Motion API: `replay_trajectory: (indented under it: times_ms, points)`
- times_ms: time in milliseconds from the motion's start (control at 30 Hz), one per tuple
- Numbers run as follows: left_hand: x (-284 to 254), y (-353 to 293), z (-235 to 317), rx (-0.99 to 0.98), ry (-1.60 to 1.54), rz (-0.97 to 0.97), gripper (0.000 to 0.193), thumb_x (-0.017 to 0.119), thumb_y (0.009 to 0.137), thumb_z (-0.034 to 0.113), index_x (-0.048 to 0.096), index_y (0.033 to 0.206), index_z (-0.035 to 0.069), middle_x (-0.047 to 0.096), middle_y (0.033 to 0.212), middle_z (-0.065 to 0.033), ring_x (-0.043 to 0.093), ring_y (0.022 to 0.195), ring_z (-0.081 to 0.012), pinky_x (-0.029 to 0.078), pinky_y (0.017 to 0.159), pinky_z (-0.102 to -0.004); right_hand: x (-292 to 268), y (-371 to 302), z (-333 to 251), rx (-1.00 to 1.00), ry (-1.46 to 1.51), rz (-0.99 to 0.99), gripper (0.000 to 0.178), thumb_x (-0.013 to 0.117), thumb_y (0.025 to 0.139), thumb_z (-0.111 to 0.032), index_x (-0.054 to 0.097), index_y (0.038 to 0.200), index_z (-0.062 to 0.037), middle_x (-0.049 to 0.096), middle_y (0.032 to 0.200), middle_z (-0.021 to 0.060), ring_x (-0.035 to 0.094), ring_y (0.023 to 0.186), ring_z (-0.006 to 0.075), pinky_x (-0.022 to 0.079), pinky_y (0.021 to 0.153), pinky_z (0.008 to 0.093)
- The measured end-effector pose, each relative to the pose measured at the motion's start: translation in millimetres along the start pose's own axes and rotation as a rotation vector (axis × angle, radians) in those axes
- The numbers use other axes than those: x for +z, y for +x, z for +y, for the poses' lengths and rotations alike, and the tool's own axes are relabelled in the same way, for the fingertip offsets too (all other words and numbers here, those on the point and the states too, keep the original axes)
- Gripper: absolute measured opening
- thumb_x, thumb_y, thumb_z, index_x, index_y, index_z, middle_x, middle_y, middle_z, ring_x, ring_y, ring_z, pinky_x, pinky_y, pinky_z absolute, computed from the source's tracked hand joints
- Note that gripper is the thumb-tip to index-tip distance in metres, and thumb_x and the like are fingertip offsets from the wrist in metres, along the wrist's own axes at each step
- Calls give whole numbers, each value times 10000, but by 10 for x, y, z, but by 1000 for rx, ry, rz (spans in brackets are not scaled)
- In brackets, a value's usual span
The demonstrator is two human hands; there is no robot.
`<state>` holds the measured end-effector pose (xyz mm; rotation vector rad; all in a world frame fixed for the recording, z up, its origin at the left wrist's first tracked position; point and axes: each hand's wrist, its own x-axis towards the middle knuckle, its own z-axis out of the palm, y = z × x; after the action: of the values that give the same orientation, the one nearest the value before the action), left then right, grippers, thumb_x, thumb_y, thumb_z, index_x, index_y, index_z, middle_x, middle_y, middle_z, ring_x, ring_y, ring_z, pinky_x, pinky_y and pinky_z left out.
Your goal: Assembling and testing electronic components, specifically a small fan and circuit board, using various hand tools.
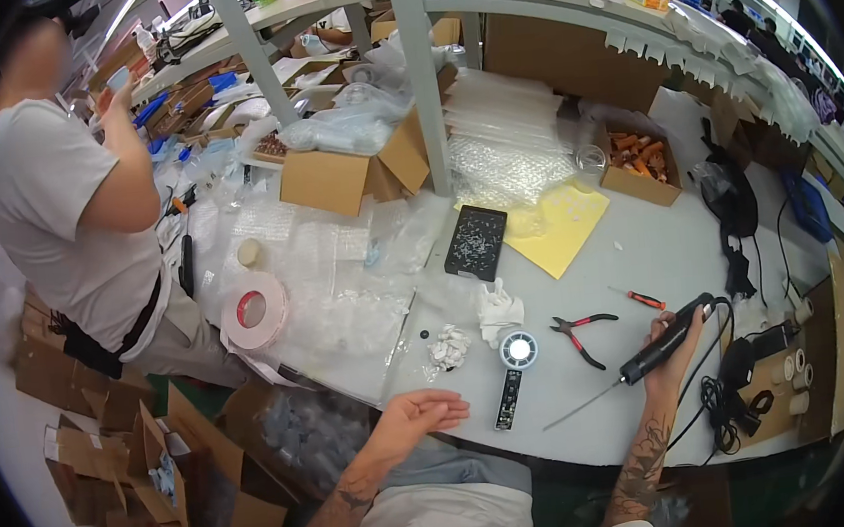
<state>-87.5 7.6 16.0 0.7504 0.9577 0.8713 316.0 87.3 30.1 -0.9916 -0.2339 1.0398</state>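
Observation:
My right hand point(668, 366) grips a black electric screwdriver point(662, 345), its long thin bit slanting down to the left above the white table. My left hand point(422, 418) hovers by the table's front edge, fingers stretched out and nothing in them. Between the hands lies a small handheld fan point(519, 351) with a round, pale blue-rimmed head. Its handle point(507, 400) is uncovered, showing a dark strip with small parts. Red-and-black cutting pliers point(583, 339) and a small orange-handled screwdriver point(644, 299) rest right of the fan. A black tray point(476, 243) of small screws sits farther back.
Crumpled white paper point(449, 347) and a small black round piece point(424, 335) lie left of the fan. Behind are a yellow sheet point(562, 233) and a box of orange parts point(640, 166). Cables point(721, 408) coil at right. A person point(74, 184) stands at left, near a tape roll point(254, 314).

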Motion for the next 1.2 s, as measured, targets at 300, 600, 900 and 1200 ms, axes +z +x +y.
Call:
replay_trajectory:
  times_ms: [300, 600, 900, 1200]
  points:
    - [282, 810, 511, 166, 49, -136, 297, 538, 1041, 147, 597, 1248, -59, 687, 1044, -150, 705, 927, -212, 595, 830, -317, -474, 201, 119, 46, 32, 114, 497, 622, 890, -635, 573, 818, -146, 451, 530, -51, 405, 425, 77, 336, 406, 222]
    - [214, 2003, 746, 187, 146, -57, 314, 546, 1044, 183, 611, 1232, -59, 699, 1004, -143, 702, 898, -182, 596, 817, -299, -632, 420, 171, 10, 63, 56, 327, 566, 988, -442, 597, 976, -117, 633, 812, 28, 568, 601, 162, 503, 517, 297]
    - [-16, 2891, 858, 435, 660, 173, 353, 497, 1051, 270, 642, 1208, -11, 707, 1061, -176, 695, 975, -241, 553, 853, -361, -600, 515, 221, 11, 2, 146, 392, 569, 968, -496, 621, 990, -108, 628, 809, 37, 581, 703, 184, 515, 609, 349]
    - [237, 2582, 767, 829, 1098, 328, 366, 508, 1027, 317, 645, 1173, 11, 692, 1047, -206, 654, 1003, -392, 512, 863, -405, -766, 532, 223, 33, -1, 90, 421, 555, 968, -511, 612, 944, -94, 615, 778, 47, 566, 692, 193, 508, 635, 348]
